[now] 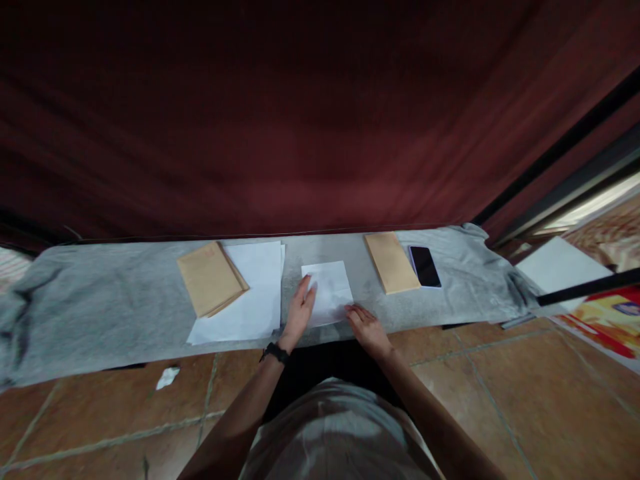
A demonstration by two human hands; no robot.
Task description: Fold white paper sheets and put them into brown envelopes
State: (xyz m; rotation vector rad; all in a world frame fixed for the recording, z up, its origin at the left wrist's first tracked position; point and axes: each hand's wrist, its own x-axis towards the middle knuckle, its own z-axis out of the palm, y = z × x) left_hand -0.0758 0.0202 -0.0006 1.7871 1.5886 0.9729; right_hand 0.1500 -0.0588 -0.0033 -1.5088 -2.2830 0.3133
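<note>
A small white sheet of paper (329,288), apparently folded, lies in front of me on the grey cloth. My left hand (300,308) rests on its left edge, thumb and fingers apart. At the lower right corner, my right hand (369,328) has its fingers together on the paper's edge, seemingly pinching it. Left of the paper are larger white sheets (260,293), partly covered by a stack of brown envelopes (207,280). A single brown envelope (393,263) lies to the right of my hands.
A phone (425,267) with a dark screen lies beyond the right envelope. Grey cloth (110,300) covers the long narrow surface, backed by a dark red curtain (300,133). A crumpled white scrap (167,378) is on the tiled floor. A dark bar (590,288) crosses at right.
</note>
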